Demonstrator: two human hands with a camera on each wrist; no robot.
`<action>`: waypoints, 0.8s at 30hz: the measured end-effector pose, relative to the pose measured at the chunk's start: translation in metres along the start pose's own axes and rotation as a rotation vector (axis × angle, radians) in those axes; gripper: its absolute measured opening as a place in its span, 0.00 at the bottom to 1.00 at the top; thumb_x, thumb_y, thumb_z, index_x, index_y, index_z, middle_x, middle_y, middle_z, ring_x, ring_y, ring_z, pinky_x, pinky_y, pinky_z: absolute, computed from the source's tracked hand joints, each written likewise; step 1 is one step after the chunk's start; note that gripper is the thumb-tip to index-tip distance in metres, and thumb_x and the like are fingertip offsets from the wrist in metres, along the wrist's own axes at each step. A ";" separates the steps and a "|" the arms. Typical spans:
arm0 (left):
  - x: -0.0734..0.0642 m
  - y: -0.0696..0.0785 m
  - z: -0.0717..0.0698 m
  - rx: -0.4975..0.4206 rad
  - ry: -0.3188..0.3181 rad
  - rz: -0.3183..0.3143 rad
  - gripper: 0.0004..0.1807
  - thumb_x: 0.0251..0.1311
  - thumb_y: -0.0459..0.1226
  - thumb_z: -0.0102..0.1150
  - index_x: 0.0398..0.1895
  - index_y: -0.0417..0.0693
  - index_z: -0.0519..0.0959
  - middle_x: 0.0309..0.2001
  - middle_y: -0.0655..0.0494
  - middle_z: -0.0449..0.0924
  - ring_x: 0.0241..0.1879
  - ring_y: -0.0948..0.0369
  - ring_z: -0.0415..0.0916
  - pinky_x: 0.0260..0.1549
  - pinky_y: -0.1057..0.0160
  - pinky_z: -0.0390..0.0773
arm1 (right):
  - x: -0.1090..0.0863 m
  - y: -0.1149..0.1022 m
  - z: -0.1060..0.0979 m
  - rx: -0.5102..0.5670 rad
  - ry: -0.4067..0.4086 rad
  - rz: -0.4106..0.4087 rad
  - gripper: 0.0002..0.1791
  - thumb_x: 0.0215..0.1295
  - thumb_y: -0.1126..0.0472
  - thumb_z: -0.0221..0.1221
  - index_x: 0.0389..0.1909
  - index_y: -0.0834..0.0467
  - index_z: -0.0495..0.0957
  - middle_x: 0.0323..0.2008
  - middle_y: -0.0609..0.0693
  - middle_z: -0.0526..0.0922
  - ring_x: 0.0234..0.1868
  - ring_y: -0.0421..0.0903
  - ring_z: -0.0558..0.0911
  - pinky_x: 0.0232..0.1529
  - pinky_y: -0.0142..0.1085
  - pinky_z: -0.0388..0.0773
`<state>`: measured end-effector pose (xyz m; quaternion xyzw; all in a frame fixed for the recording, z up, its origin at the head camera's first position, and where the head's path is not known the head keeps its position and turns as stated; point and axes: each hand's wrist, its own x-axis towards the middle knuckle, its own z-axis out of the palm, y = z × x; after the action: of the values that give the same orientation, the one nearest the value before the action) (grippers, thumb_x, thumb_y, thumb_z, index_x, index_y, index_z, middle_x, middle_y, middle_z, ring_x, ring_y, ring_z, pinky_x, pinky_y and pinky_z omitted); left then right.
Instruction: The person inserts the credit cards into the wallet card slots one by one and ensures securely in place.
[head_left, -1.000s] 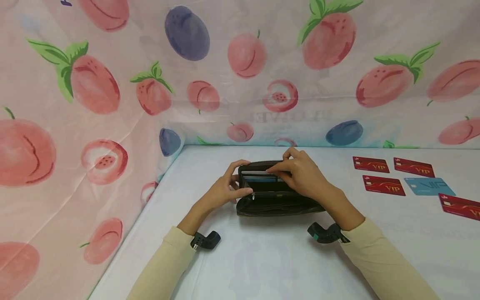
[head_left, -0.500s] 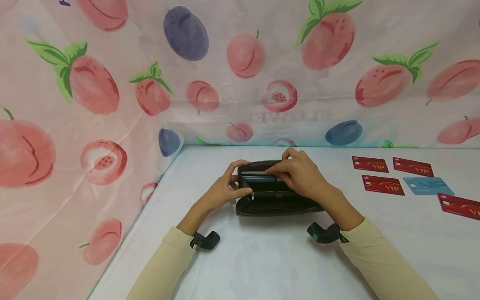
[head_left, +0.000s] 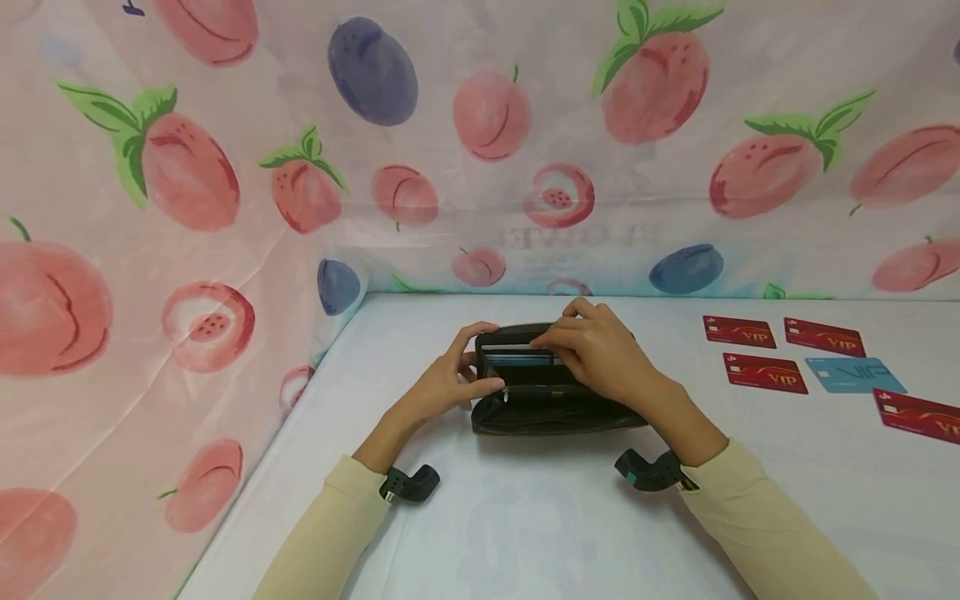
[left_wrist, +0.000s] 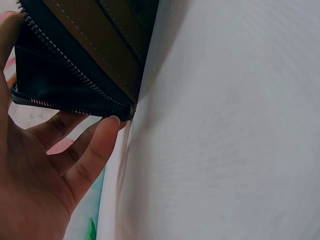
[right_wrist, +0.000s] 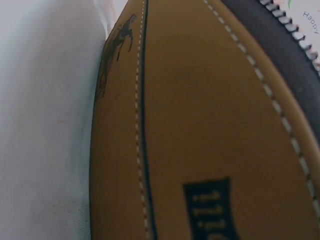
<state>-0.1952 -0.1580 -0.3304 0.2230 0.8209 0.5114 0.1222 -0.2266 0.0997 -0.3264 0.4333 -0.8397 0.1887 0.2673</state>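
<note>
The left hand (head_left: pixel 442 379) is clamped on the left end of the wallet (head_left: pixel 562 427), thumb in front near the silvery zip pull (head_left: pixel 506 394) and fingers round the back. The right hand (head_left: pixel 607 350) is bent over the wallet's right half, its fingertips at a whitish edge (head_left: pixel 506 347) in the rear section; whether they pinch it, I cannot tell. The 2 hands are apart from each other.

The wallet lies between them on the white table (head_left: pixel 525 525), unzipped, its dark inside facing up. Just in front of the whitish edge is a blue strip (head_left: pixel 517 361), partly covered. The right wrist view gives the tan outer face, with pale stitching, a dark animal print (right_wrist: pixel 120 42) and a dark label (right_wrist: pixel 212 207); the left wrist view has the zip teeth (left_wrist: pixel 75 70) running down to the corner by the thumb.

A black wrist camera (head_left: pixel 410 483) sits at the cuff of each beige sleeve (head_left: pixel 330 533).

Well to the right lie 5 cards marked VIP: 4 red cards (head_left: pixel 765 373) and 1 blue card (head_left: pixel 856 375). The frame cuts off the rightmost red card.

Behind the table hangs a pink cloth (head_left: pixel 435 50) printed with fruit.
</note>
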 end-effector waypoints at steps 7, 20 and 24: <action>0.004 -0.012 -0.001 0.002 -0.001 0.001 0.39 0.61 0.40 0.63 0.70 0.68 0.53 0.43 0.45 0.79 0.33 0.44 0.77 0.26 0.45 0.78 | 0.002 0.003 -0.007 0.101 0.099 -0.029 0.11 0.55 0.71 0.66 0.39 0.57 0.86 0.37 0.51 0.80 0.41 0.50 0.74 0.41 0.45 0.72; 0.012 -0.037 0.000 0.012 0.026 0.027 0.39 0.57 0.51 0.66 0.67 0.83 0.53 0.36 0.49 0.78 0.30 0.53 0.77 0.22 0.53 0.79 | -0.027 0.029 -0.049 0.083 0.073 0.134 0.19 0.53 0.73 0.67 0.47 0.57 0.82 0.41 0.52 0.80 0.44 0.50 0.74 0.37 0.46 0.76; 0.012 -0.038 0.000 0.013 0.024 0.023 0.39 0.57 0.51 0.66 0.66 0.85 0.53 0.35 0.48 0.77 0.30 0.53 0.77 0.22 0.53 0.79 | -0.044 0.043 -0.064 0.069 0.051 0.230 0.21 0.53 0.73 0.67 0.48 0.56 0.81 0.42 0.52 0.80 0.43 0.49 0.74 0.33 0.44 0.75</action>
<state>-0.2147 -0.1665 -0.3635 0.2268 0.8231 0.5100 0.1048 -0.2229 0.1862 -0.3067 0.3380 -0.8699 0.2578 0.2500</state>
